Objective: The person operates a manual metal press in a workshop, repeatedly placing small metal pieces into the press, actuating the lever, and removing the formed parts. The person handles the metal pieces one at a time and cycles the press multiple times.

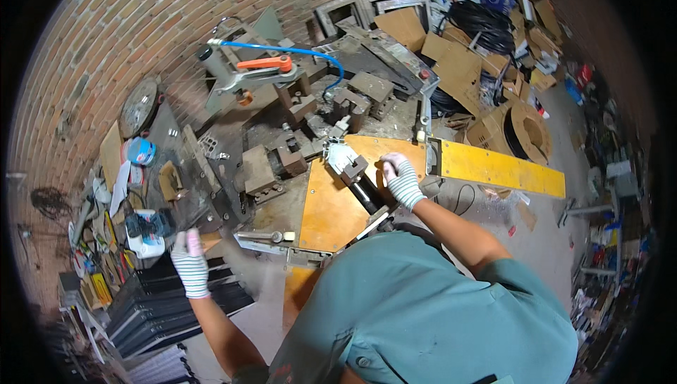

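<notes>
My left hand, in a white striped knit glove, hangs at the left above a stack of dark metal profiles. Its fingers point away from me, stretched out, and nothing shows in them. My right hand, gloved alike, is over the tan board of a bench machine. Those fingers curl downward beside a black cylinder with a brown metal block at its far end. What they close on, if anything, is hidden. Grey metal clamp parts sit beyond the block.
A saw-like head with an orange handle and blue hose stands behind. Heavy steel blocks crowd the bench. A yellow arm juts right. Cardboard and a cable reel lie beyond; a drill rests left.
</notes>
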The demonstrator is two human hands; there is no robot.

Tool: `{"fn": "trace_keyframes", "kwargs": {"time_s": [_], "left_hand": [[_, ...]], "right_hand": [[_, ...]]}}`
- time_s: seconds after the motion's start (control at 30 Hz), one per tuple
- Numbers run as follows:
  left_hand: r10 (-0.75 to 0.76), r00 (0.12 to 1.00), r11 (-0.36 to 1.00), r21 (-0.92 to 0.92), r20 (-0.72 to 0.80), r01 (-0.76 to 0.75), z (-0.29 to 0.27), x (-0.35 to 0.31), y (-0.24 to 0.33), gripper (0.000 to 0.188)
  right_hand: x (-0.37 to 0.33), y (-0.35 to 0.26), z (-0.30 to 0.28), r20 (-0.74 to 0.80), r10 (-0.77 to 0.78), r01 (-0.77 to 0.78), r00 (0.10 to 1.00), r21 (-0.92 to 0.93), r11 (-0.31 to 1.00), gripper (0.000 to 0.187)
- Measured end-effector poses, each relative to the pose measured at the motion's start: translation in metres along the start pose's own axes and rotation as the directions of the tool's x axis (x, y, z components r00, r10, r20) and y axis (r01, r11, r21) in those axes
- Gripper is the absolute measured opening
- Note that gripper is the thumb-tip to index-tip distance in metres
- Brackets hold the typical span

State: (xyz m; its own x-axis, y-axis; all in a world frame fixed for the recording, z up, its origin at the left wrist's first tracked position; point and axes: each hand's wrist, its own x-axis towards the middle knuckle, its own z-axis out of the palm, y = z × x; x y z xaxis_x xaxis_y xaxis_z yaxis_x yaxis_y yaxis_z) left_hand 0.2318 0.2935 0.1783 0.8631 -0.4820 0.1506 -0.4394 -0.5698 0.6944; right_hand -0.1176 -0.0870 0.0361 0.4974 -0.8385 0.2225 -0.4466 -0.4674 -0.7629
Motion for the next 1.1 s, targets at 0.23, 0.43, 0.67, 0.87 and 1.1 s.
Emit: {"fn": "trace_keyframes", "kwargs": {"time_s": [0.23, 0.43, 0.67, 0.87, 1.1], "left_hand": [[0.669, 0.702, 0.728, -0.024, 0.243, -0.686, 0.043, -0.064, 0.127, 0.024], [0.414, 0.691, 0.899, -0.148, 0.592, -0.411, 0.069, -0.065, 0.148, 0.042], [-0.139, 0.989, 0.665, -0.745, -0.052, 0.055, 0.065, -0.001, -0.009, 0.028], [-0.308, 0.931, 0.935, -0.118, 0.195, 0.334, 0.108, 0.046, -0.141, 0.056], [-0.319, 0.917, 0.931, -0.102, 0.237, 0.350, 0.120, 0.054, -0.153, 0.069]], "right_hand": [[-0.006, -0.180, -0.048, 0.305, -0.646, 0.661, 0.700, 0.066, 0.748, 0.051], [-0.017, -0.225, -0.033, 0.766, -0.376, 0.408, 0.522, 0.163, 0.898, 0.033], [-0.029, -0.189, -0.049, 0.689, -0.093, 0.052, 0.719, 0.079, 0.995, 0.037], [-0.034, -0.174, -0.031, 0.582, 0.094, -0.211, 0.808, 0.136, 0.968, 0.040], [-0.037, -0.174, -0.027, 0.579, 0.235, -0.395, 0.780, 0.165, 0.904, 0.046]]}}
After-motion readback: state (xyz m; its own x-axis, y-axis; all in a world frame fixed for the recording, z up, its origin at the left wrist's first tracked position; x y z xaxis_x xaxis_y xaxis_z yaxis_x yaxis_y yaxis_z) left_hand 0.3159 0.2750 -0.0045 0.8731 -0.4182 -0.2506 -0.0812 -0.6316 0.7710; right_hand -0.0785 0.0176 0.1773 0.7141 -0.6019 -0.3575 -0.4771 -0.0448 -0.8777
